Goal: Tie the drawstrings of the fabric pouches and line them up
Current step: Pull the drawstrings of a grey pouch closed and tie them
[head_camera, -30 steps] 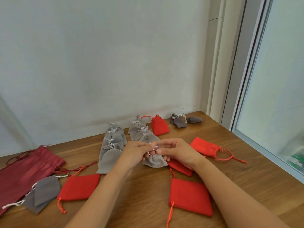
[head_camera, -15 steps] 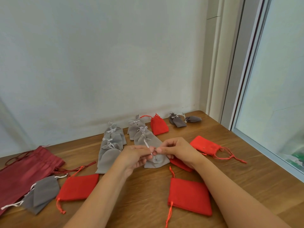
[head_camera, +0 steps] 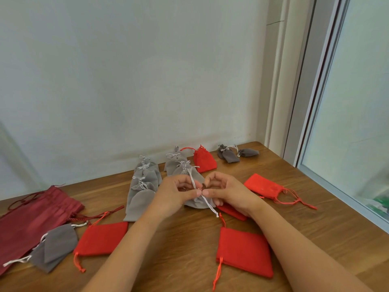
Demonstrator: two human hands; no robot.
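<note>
Left hand (head_camera: 174, 196) and right hand (head_camera: 229, 192) are raised just over the wooden table (head_camera: 315, 228), thumb tips almost touching. Each pinches the white drawstring (head_camera: 207, 204) between thumb and forefinger; the other fingers are curled in loosely. The cord runs taut from the far side, through the pinch, to a loose end near the table. The grey pouch (head_camera: 196, 203) it belongs to lies under the hands, mostly hidden.

Two columns of tied grey pouches: left column (head_camera: 143, 186), right column (head_camera: 175, 163). Tied red pouch (head_camera: 205, 160) just beside the right column, small dark grey pouches (head_camera: 229, 154) further right by the wall.

Untied and lying flat: red pouch near the window (head_camera: 263, 185), red pouch at front right (head_camera: 244, 251), red pouch at front left (head_camera: 101, 239), grey pouch at far left (head_camera: 52, 247). A large dark red bag (head_camera: 31, 220) lies beyond that one. One more red pouch (head_camera: 231, 210) is half under the right hand.

Can't tell what's inside any of them.
</note>
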